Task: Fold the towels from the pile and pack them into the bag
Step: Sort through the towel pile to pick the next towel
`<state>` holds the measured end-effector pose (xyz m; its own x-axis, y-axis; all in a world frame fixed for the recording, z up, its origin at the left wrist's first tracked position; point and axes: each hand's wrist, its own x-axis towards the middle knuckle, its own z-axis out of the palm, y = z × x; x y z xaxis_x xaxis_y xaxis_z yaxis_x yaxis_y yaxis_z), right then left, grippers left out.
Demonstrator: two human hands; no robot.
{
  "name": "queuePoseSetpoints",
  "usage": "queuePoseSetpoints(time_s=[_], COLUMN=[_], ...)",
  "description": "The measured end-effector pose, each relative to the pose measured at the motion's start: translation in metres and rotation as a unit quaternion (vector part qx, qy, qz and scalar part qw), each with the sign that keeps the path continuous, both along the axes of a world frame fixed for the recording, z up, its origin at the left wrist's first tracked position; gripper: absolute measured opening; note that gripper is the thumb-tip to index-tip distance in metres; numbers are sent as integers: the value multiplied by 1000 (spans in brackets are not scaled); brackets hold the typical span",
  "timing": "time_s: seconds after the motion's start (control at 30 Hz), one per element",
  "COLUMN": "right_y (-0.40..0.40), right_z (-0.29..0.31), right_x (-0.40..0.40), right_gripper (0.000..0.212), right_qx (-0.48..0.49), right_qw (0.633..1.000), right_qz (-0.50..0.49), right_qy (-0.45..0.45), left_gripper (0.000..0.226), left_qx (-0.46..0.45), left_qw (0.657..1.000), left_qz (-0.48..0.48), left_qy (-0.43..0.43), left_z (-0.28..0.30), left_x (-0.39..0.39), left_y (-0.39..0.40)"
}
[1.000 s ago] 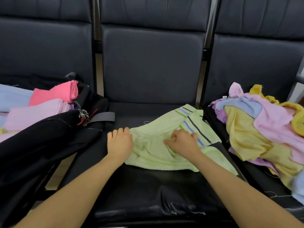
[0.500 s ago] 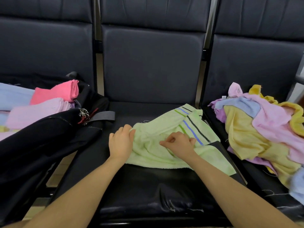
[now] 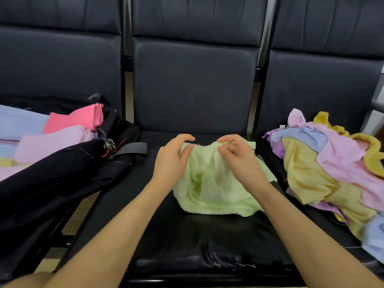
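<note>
A light green towel lies bunched on the middle black seat. My left hand grips its upper left edge with thumb and fingers curled round the cloth. My right hand pinches the top edge on the right. The black bag lies open on the left seat, with folded pink, lilac and pale blue towels inside. A pile of unfolded towels in yellow, pink, blue and purple sits on the right seat.
Three dark padded seats stand in a row with metal posts between their backrests. A grey strap and metal clip of the bag hang over onto the middle seat's left edge. Floor shows below the gap at lower left.
Both hands have left the flattened towel's surface, moved up and taken hold of its far edge. The towel has been gathered and lifted, and its striped end has gone out of sight.
</note>
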<state>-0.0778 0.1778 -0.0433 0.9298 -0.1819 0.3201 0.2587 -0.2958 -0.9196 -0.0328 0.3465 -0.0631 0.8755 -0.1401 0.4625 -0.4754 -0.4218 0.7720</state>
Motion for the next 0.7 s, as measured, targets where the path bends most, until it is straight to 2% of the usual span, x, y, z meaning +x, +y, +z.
queuePoseSetpoints(time_s=[0.07,0.17,0.27,0.33,0.4,0.47,0.53,0.63,0.7], right_y=[0,2,1,0,0,0,-3,-7,-7], right_z=[13,28,35,36,35,33,32,31,29], right_x=[-8,-17,-22,-25,-27,-28,-27,-26,-25], right_gripper=[17,21,24,25,26,26,25,18,30], right_qx=[27,32,40,67,101,152,165,121,88], right_qw=[999,995,990,988,986,978,977,987,991], right_qz=[28,72,103,109,114,129,132,107,96], right_qy=[-29,-65,-83,-82,-71,-51,-32,8,38], left_gripper=[20,23,23,42,62,52,37,34,30], left_qx=[-22,-6,-39,-86,-114,-128,-159,-157,-121], left_qw=[998,993,981,964,954,958,959,966,974], left_qz=[-52,-100,-142,-175,-201,-201,-180,-158,-154], left_qy=[20,60,125,181,189,161,151,133,115], left_z=[12,21,23,25,26,27,29,34,36], left_x=[-4,-10,-19,-23,-26,-29,-30,-29,-28], left_y=[-3,-8,-14,-17,-18,-18,-18,-16,-14])
